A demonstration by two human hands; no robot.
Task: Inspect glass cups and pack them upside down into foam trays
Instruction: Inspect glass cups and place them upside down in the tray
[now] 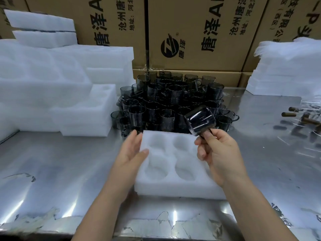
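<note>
A white foam tray (173,186) with round pockets, none holding a cup, lies on the steel table in front of me. My right hand (219,158) pinches the handle of a dark smoked glass cup (199,120), held tilted above the tray's far right corner. With straight fingers, my left hand (129,153) rests against the tray's left edge. Behind the tray stands a pile of several dark glass cups (172,100), stacked in layers.
Stacks of white foam trays (57,87) fill the left side of the steel table (60,164). Foam sheets (286,70) are piled at the right. Brown-capped items (300,117) lie at the far right. Cardboard boxes (199,32) form the back wall.
</note>
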